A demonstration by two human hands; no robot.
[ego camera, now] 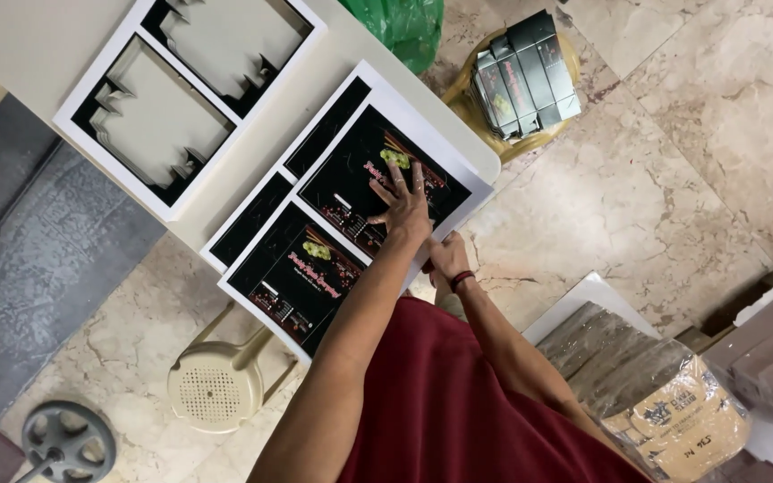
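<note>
A black printed sheet with two box layouts lies on top of a second similar sheet on the white table. My left hand rests flat on the top sheet's far panel, fingers spread, holding nothing. My right hand, with a red band at the wrist, grips the sheet's near edge where it overhangs the table's rim. I am wearing a dark red shirt.
A white sheet with black-edged cut-out frames lies further left on the table. Folded black boxes are stacked on a yellowish stool, beside a green bag. A beige plastic stool stands below the table. Plastic-wrapped bundles sit lower right.
</note>
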